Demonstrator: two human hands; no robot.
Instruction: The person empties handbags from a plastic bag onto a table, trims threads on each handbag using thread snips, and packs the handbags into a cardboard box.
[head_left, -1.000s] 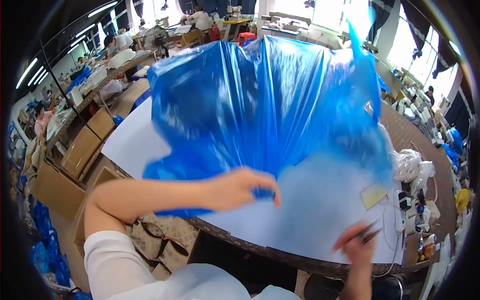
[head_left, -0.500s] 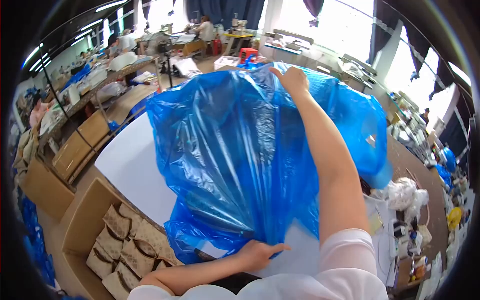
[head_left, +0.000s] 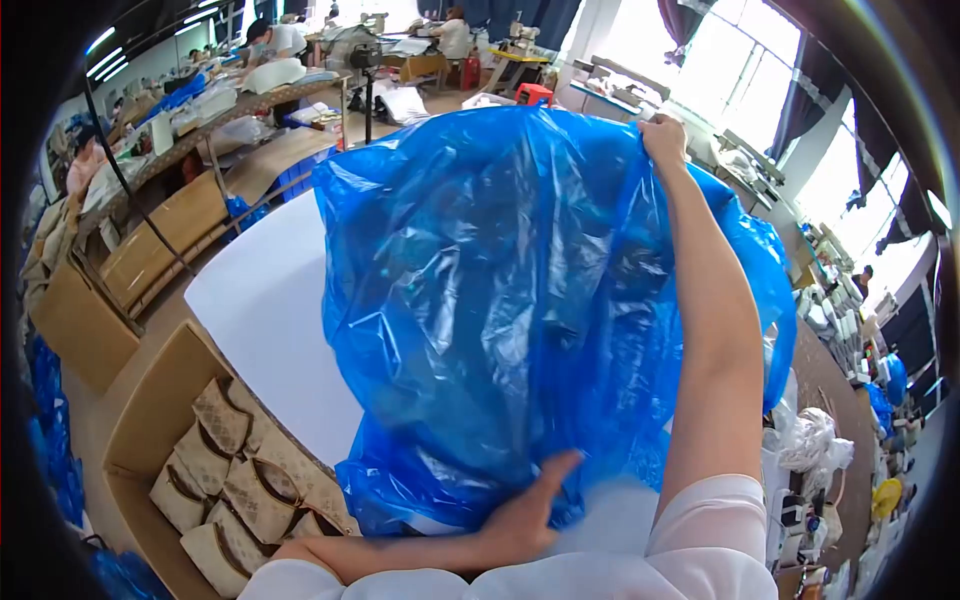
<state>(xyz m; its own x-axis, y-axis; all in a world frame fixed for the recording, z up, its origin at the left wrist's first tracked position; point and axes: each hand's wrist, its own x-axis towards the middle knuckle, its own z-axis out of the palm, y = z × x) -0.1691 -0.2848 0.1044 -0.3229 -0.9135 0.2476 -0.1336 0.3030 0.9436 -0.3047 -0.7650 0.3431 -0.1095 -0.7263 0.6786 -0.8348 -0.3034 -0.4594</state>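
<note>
A large, thin blue plastic bag (head_left: pixel 470 290) is spread upright and wrinkled between my two hands, over a white tabletop (head_left: pixel 265 310). Far out along its upper right edge, my right hand (head_left: pixel 664 142) is closed on the film, arm stretched forward. My left hand (head_left: pixel 522 518) is low and near my body at the bag's bottom edge. Some motion blur covers it, but its fingers are curled on the gathered plastic with the thumb pointing up to the right. The bag hides much of the table behind it.
At lower left an open cardboard box (head_left: pixel 150 420) holds several beige patterned pouches (head_left: pixel 262 488). Crumpled clear plastic (head_left: pixel 810 440) and small items lie at right. Behind are a black-stemmed fan (head_left: pixel 367 90), a red stool (head_left: pixel 534 94), cluttered worktables and people seated at work.
My right hand has moved rightward along with the bag's upper edge, spreading the film wider and flatter. My left hand has shifted slightly right, its thumb turning upward. The view has tilted a little.
</note>
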